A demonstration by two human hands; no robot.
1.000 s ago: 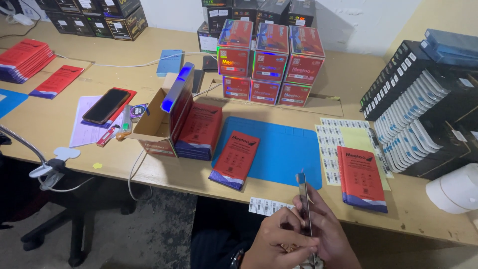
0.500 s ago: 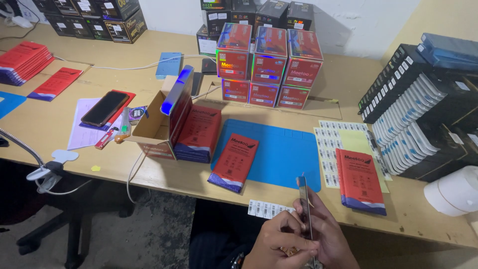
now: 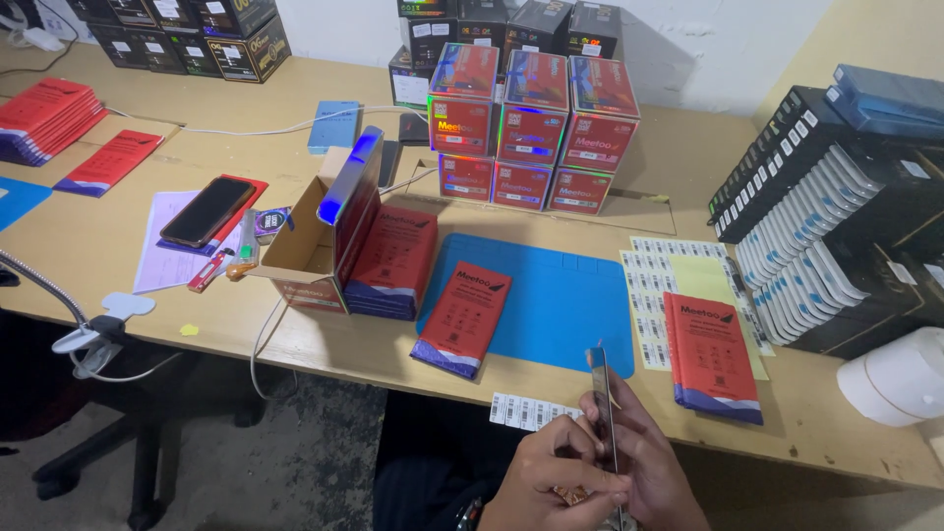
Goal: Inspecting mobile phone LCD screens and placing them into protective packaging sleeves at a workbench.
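While both hands work at the table's near edge, the left hand (image 3: 551,482) and right hand (image 3: 649,472) pinch a thin phone (image 3: 601,403) upright between them, just below the blue mat (image 3: 551,300), edge turned up for inspection.

The bottom edge cuts off both wrists and the lower end of the thin phone (image 3: 602,413).

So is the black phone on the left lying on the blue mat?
No, the black phone lies on a red packet, well left of the blue mat.
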